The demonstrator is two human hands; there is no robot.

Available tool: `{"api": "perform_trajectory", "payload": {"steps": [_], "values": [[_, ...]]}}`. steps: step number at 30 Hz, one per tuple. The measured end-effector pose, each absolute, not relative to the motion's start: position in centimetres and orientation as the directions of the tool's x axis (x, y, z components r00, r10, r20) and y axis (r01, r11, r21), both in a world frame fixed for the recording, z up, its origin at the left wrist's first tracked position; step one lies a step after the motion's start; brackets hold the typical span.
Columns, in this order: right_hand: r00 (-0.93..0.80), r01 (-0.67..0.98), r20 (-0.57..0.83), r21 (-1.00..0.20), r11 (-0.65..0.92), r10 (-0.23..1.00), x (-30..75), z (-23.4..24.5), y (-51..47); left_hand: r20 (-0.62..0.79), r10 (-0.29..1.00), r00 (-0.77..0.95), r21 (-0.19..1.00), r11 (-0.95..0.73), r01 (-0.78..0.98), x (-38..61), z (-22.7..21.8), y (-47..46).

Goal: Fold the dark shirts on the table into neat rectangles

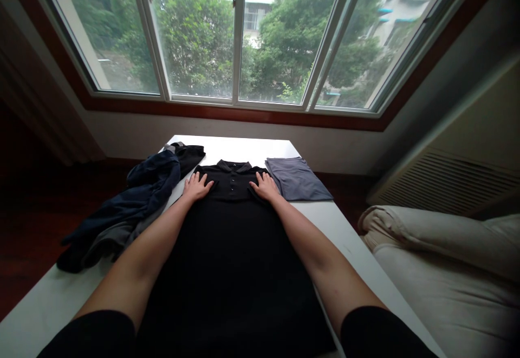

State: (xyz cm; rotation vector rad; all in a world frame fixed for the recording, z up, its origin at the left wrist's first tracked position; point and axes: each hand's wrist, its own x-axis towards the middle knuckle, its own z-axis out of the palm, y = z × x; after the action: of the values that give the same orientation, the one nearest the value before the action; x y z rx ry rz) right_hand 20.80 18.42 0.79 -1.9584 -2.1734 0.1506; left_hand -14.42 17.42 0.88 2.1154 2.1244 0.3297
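A black polo shirt (233,239) lies front up along the white table, its collar and buttoned placket at the far end. My left hand (197,186) rests flat on its left shoulder, fingers spread. On the opposite shoulder my right hand (265,186) also lies flat with the fingers apart. Just beyond the right hand sits a folded grey garment (298,179). To the left of my left arm is a loose heap of dark clothes (138,198), navy, black and grey.
The white table (349,239) stands end-on to a wide window (235,38) with a red-brown sill. A pale sofa (442,260) is close along the right side. Some of the clothes heap hangs over the table's left edge, above a dark wooden floor (28,239).
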Motion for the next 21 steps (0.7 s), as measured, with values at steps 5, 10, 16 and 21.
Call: {"api": "perform_trajectory", "payload": {"steps": [5, 10, 16, 21], "values": [[-0.094, 0.971, 0.060, -0.213, 0.105, 0.994, 20.8, 1.2, 20.0, 0.063, 0.998, -0.007, 0.243, -0.008, 0.970, -14.5, 1.0, 19.0], [-0.111, 0.972, 0.039, -0.203, 0.117, 0.993, 21.5, 1.0, 20.8, 0.053, 0.998, -0.018, 0.245, 0.005, 0.969, -14.8, 1.3, 19.8], [-0.089, 0.974, 0.039, -0.207, 0.095, 0.995, 21.4, 1.8, 19.4, 0.222, 0.965, 0.137, 0.142, -0.171, 0.975, -14.2, 2.5, 17.9], [-0.203, 0.957, 0.082, -0.193, 0.215, 0.976, 20.5, 1.7, 16.4, 0.301, 0.912, 0.279, 0.087, -0.318, 0.944, -13.0, 2.2, 15.2]]}}
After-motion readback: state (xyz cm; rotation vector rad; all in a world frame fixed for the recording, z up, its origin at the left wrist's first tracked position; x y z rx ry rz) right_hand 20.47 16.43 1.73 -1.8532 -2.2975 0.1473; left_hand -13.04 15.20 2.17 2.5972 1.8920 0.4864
